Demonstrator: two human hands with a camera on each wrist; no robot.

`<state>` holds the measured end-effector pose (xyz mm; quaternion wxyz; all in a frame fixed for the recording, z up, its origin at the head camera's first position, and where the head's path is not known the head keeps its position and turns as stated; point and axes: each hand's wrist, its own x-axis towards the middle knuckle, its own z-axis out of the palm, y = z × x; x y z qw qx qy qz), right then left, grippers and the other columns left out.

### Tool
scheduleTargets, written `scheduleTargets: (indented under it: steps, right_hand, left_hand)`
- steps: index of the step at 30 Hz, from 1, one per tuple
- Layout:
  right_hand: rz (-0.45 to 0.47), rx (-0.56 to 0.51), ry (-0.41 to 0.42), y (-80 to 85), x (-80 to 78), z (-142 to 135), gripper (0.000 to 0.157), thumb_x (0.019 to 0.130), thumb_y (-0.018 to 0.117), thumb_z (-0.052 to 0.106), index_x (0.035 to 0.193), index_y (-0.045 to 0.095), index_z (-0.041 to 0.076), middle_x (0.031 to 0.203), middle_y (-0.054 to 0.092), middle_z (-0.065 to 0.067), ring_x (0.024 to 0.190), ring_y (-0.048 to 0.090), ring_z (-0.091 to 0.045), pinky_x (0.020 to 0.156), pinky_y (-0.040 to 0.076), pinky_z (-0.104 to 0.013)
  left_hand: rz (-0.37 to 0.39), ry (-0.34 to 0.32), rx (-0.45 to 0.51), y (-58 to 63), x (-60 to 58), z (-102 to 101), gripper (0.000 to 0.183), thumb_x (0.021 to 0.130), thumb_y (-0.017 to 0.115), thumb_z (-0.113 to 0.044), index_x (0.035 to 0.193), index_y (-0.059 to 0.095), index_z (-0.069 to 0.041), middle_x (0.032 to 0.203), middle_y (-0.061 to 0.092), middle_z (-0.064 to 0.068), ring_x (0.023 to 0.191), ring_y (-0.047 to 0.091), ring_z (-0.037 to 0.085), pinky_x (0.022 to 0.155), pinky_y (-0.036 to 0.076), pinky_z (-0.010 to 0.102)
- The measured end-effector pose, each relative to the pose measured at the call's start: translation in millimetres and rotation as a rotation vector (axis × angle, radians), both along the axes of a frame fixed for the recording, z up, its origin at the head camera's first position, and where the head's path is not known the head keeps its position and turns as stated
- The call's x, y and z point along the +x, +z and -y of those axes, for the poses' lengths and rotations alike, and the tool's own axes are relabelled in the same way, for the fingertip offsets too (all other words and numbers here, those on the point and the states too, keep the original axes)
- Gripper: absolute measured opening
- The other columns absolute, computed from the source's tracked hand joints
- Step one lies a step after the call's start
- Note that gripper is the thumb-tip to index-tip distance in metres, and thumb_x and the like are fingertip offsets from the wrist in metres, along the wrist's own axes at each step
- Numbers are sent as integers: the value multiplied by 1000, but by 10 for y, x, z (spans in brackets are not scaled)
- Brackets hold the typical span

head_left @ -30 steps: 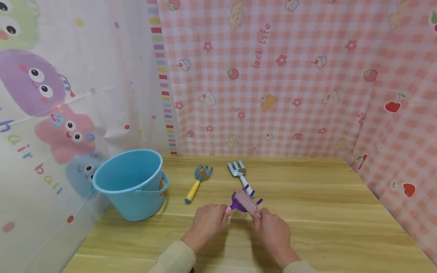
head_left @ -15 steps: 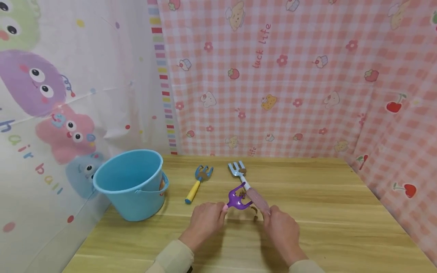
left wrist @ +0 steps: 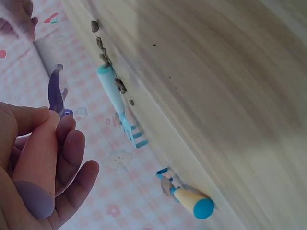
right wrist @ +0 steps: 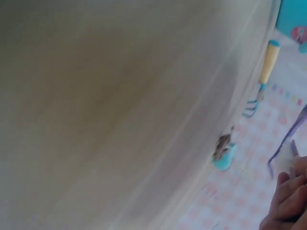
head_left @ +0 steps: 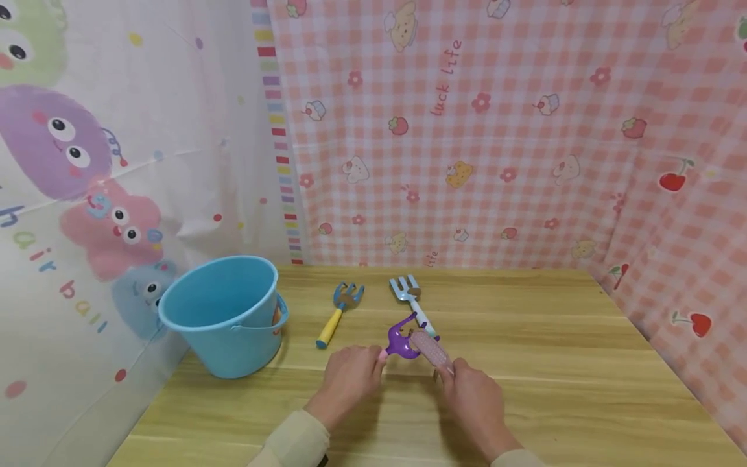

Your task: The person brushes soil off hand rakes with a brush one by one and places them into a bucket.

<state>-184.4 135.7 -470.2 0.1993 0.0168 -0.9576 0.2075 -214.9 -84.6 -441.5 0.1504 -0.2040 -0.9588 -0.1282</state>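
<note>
A: State the condition of the left hand (head_left: 352, 373).
B: The left hand grips the purple rake (head_left: 400, 344) by its pink handle (left wrist: 39, 152). Thumb and forefinger pinch the neck; the other fingers curl loosely beside the handle.

A: And the right hand (head_left: 475, 395)?
B: The right hand is closed around the narrow end of a pink brush-like tool (head_left: 430, 349). The tool's dotted face is uppermost in the head view.

A: Specify the position of both held items.
B: Both are held above the central part of the worktop (head_left: 554, 357), set in from its left and right edges. The brush-like tool overlaps the rake's prongs; contact between them cannot be confirmed.

A: List the adjacent items.
B: A light blue fork (head_left: 415, 307) lies near the middle of the back edge, tines toward that edge, a brown lump (head_left: 414, 292) against its head. Brown crumbs (left wrist: 103, 56) lie on the worktop around its handle end. To its left, a yellow-handled claw (head_left: 334, 319) lies with its prongs toward the back edge; a brown lump sits among them.

A: Locate the bucket (head_left: 233, 350).
B: Upright, by the left edge, its handle lowered against the side.
</note>
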Motion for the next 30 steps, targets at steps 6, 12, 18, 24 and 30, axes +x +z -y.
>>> scheduleTargets:
  steps: [6, 12, 18, 24, 30]
  right_hand:
    - [19, -1, -62, 78, -29, -203, 33, 97, 63, 31, 86, 61, 0, 60, 57, -11, 50, 56, -29, 43, 43, -43]
    - [0, -16, -15, 202, -40, -62, 30, 97, 62, 31, 87, 61, 3, 64, 60, -13, 53, 58, -31, 47, 46, -46]
    - [28, 35, 49, 145, -71, 61, 23, 95, 63, 27, 89, 61, 5, 66, 60, -9, 55, 59, -28, 48, 46, -43]
    - [-27, 79, -3, 93, -136, -93, 27, 95, 64, 24, 77, 53, 7, 60, 55, -7, 49, 55, -27, 44, 42, -42]
    - [30, 39, -70, 133, -140, -286, 28, 99, 58, 26, 86, 59, 1, 67, 62, -15, 56, 61, -35, 47, 45, -47]
  left_hand:
    - [31, -4, 4, -29, -21, 38, 32, 101, 57, -28, 71, 56, -18, 59, 49, -6, 56, 54, 15, 53, 43, 34]
    - [62, -29, -16, 21, 3, -62, 36, 100, 57, -29, 66, 50, -20, 57, 45, -7, 54, 49, 12, 51, 42, 32]
    - [20, -56, -23, 63, 52, -148, 38, 99, 58, -29, 64, 46, -20, 55, 42, -8, 51, 43, 10, 47, 38, 29]
    - [1, -42, -30, 42, 64, -130, 42, 99, 60, -30, 62, 42, -21, 53, 39, -8, 49, 40, 10, 46, 35, 28]
    - [59, -22, -41, 66, 32, -92, 39, 102, 54, -30, 64, 48, -20, 55, 43, -6, 52, 45, 12, 48, 38, 31]
